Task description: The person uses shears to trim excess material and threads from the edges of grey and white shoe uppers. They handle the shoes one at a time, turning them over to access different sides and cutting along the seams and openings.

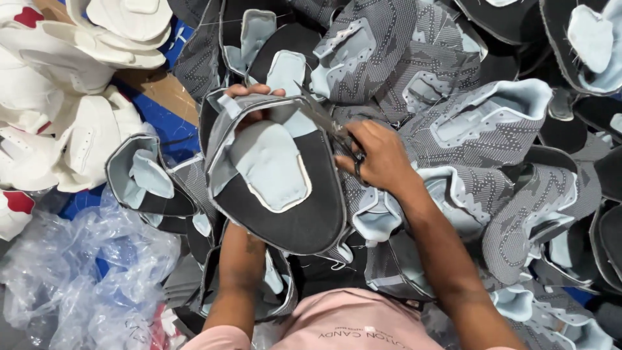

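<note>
My left hand [254, 91] holds up a grey and black shoe upper [285, 194] with a pale blue tongue; only the fingertips show over its top edge, the rest is hidden behind it. My right hand [379, 155] grips small scissors [327, 120], whose blades touch the upper's top right rim.
A heap of similar grey and pale blue shoe uppers [466, 129] fills the middle and right. White shoe uppers [78, 78] with red patches lie at the top left. Crumpled clear plastic [84, 266] sits at the lower left, over a blue surface.
</note>
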